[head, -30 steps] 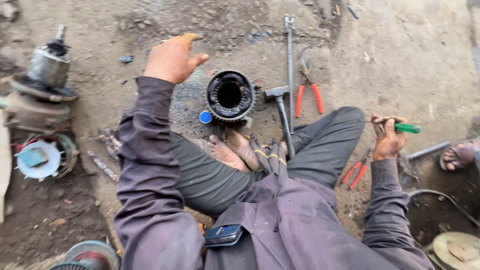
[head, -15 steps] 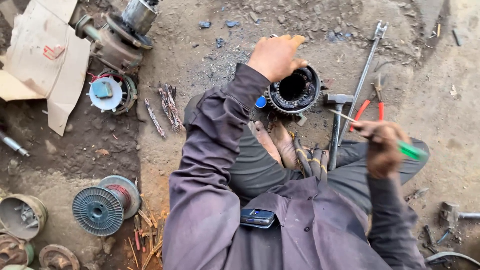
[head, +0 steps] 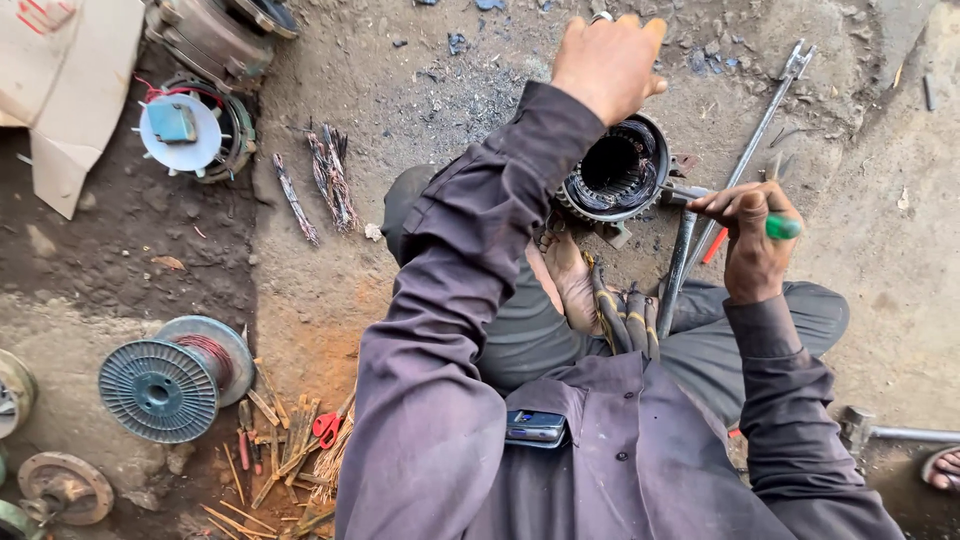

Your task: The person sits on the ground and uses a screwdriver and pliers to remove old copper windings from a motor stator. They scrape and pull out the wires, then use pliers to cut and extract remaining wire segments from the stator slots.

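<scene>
Dirt floor (head: 400,110), one stator (head: 612,172), one screwdriver (head: 780,227) (right grip)

head view, steeply downward, close over lap

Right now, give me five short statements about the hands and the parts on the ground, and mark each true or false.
1. The right hand holds a green-handled screwdriver. True.
2. The left hand grips a hammer. False: it holds nothing and reaches above the motor stator.
3. The stator lies by the person's bare foot. True.
4. The wire spool sits inside the stator. False: it lies on the ground far to the left.
5. Red-handled scissors lie near the spool. True.
</scene>
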